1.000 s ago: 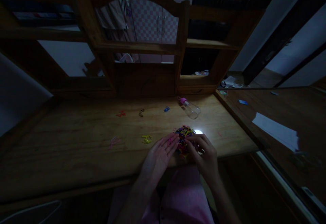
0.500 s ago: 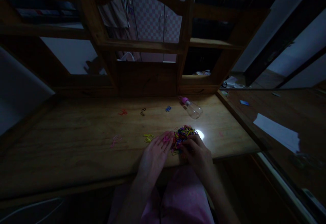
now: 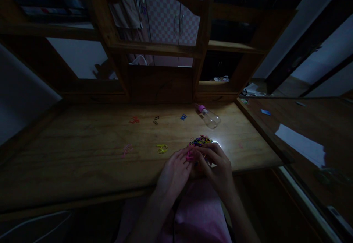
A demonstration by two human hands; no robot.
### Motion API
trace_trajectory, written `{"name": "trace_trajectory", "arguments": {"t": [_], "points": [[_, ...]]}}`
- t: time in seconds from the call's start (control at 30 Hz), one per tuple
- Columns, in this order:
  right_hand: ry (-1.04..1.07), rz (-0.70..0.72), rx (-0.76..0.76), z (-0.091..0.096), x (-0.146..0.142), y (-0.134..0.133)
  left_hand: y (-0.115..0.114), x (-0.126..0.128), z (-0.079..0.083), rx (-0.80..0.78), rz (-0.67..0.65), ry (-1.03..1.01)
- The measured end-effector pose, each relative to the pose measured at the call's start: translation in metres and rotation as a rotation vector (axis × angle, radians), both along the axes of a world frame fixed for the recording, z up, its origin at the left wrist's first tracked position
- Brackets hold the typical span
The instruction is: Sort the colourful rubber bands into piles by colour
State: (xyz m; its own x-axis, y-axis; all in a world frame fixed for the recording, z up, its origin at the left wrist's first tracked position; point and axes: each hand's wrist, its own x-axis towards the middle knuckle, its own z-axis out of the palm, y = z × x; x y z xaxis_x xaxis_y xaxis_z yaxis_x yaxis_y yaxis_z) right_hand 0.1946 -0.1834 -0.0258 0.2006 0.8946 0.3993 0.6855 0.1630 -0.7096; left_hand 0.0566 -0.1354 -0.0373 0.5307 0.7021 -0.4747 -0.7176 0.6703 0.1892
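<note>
Pink rubber bands [image 3: 189, 155] rest at the fingers of my left hand [image 3: 175, 171], which are stretched out and close together. My right hand [image 3: 219, 162] has its thumb and forefinger pinched at these pink bands, touching the left fingertips; one pink band seems to be in the pinch. Just beyond both hands lies a mixed heap of coloured rubber bands [image 3: 202, 140], partly hidden by my fingers. To the left are a few yellow bands [image 3: 162, 148] and light pink bands [image 3: 127, 150]. Farther back lie orange-red bands [image 3: 135, 120], dark brown bands [image 3: 156, 120] and blue bands [image 3: 183, 117].
A clear bottle with a pink cap [image 3: 211, 119] lies on the wooden desk [image 3: 91, 143] behind the heap. One faint pink band [image 3: 241, 145] is at the right. Wooden shelves [image 3: 160, 49] rise at the back. White paper [image 3: 300, 144] lies on the surface to the right.
My right hand has moved from the heap to the fingers of my left hand. The left hand, with its pink bands, has shifted slightly right, closer to the right hand.
</note>
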Motion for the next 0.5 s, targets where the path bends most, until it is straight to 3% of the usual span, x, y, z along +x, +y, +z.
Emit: {"name": "trace_trajectory", "arguments": {"t": [0.1, 0.23, 0.4, 0.5], "points": [[-0.059, -0.003, -0.041, 0.0, 0.008, -0.008, 0.002, -0.008, 0.005, -0.013, 0.046, -0.009], [-0.174, 0.064, -0.135, -0.013, 0.015, -0.023, 0.008, -0.02, 0.008, -0.033, 0.142, -0.008], [-0.248, -0.009, -0.209, -0.032, 0.014, -0.031, 0.008, -0.026, -0.004, -0.028, 0.096, -0.284], [-0.252, -0.013, -0.193, -0.036, 0.015, -0.029, 0.006, -0.024, -0.012, -0.008, 0.095, -0.344]]}}
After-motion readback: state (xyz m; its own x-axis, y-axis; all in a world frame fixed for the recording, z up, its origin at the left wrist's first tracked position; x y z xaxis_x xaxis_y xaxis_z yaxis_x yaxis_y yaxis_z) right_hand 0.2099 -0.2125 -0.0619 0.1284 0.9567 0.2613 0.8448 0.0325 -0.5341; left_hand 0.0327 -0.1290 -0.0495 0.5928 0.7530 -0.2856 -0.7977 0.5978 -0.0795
